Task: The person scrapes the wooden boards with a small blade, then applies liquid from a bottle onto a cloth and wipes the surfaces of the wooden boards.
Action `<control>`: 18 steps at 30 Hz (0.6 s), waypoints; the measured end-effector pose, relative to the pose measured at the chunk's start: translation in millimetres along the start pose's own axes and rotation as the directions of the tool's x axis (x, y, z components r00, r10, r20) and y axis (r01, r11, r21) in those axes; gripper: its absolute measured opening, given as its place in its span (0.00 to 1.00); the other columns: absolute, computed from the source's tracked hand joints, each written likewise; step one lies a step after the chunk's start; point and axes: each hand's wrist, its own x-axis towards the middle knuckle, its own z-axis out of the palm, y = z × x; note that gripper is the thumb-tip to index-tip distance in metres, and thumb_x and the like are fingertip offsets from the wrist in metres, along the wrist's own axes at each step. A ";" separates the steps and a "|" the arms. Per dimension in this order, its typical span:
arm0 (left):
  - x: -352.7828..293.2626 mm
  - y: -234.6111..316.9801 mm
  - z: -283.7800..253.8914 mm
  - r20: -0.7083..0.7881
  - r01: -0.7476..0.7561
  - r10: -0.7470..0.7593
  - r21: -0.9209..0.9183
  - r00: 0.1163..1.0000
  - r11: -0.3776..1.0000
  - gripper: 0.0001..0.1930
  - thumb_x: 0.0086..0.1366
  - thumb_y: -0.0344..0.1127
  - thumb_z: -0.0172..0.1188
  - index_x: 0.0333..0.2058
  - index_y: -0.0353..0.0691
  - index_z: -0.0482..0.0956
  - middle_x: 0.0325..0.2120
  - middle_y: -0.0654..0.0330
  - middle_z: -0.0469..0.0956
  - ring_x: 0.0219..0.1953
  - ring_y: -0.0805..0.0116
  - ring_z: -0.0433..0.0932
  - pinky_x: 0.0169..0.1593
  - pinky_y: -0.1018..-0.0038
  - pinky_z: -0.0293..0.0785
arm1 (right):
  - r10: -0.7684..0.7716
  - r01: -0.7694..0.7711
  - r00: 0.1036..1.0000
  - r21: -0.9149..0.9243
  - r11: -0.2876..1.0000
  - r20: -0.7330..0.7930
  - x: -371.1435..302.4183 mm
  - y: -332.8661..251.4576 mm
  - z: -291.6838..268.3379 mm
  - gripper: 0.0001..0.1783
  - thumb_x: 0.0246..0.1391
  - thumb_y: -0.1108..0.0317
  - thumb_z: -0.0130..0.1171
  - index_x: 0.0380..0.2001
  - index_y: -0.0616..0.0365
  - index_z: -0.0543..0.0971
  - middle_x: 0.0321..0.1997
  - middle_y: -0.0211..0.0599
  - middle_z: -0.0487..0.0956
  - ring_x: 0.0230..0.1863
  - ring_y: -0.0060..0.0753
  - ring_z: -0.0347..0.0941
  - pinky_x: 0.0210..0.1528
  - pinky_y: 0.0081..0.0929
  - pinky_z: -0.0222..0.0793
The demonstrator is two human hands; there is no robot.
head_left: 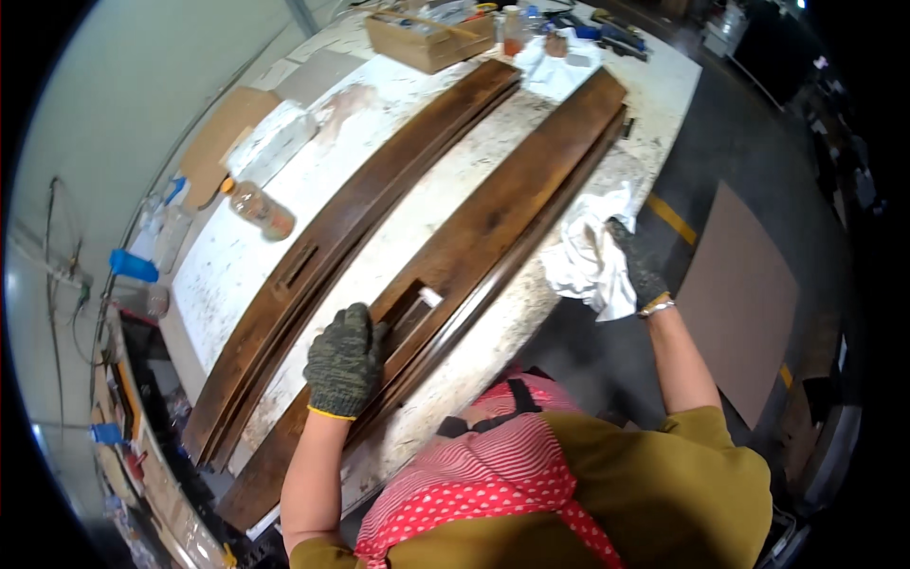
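Observation:
My left hand (345, 365), in a dark knitted glove with a yellow cuff, is closed over the far edge of the nearer wooden plank (512, 199), beside its rectangular slot (409, 313). A small white piece (430, 297) shows at that slot. Out to the right, my right hand (641, 266), gloved alike, grips a crumpled white cloth (590, 251) at the table's near edge; its fingers are partly hidden. Farther off lies a second, curved brown plank (370, 194), roughly alongside the first and also slotted.
Both planks lie on a stained white table (218, 284). A bottle (258, 211) with an orange cap lies left of them. At the back are a cardboard box (431, 43), another white cloth (559, 66) and tools (616, 36). A brown sheet (739, 294) is off the right side.

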 end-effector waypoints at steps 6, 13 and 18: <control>34.4 -76.1 -47.6 -0.202 -0.223 0.233 0.072 0.951 0.972 0.19 0.65 0.41 0.56 0.50 0.37 0.74 0.37 0.43 0.79 0.39 0.44 0.78 0.42 0.56 0.74 | 0.074 -0.074 0.997 -0.067 0.995 -0.006 -7.2 -40.0 4.7 0.18 0.60 0.61 0.59 0.47 0.65 0.78 0.41 0.33 0.80 0.41 0.25 0.73 0.45 0.26 0.68; 78.1 -189.2 -56.6 0.009 -0.050 0.054 -0.250 0.999 0.967 0.23 0.64 0.45 0.56 0.53 0.36 0.73 0.43 0.44 0.79 0.45 0.49 0.78 0.48 0.62 0.73 | 0.066 -0.029 0.997 -0.557 0.830 0.046 -36.4 -38.0 -1.7 0.17 0.60 0.58 0.59 0.47 0.57 0.79 0.44 0.47 0.81 0.45 0.38 0.77 0.45 0.33 0.70; 89.0 -219.2 -25.5 0.088 0.042 -0.008 -0.398 0.996 0.916 0.24 0.63 0.42 0.57 0.55 0.35 0.72 0.47 0.43 0.78 0.51 0.49 0.76 0.56 0.64 0.69 | 0.253 -0.232 0.967 -0.554 0.799 -0.039 -51.2 -55.2 13.7 0.23 0.58 0.55 0.60 0.49 0.61 0.78 0.43 0.45 0.81 0.44 0.33 0.76 0.48 0.29 0.68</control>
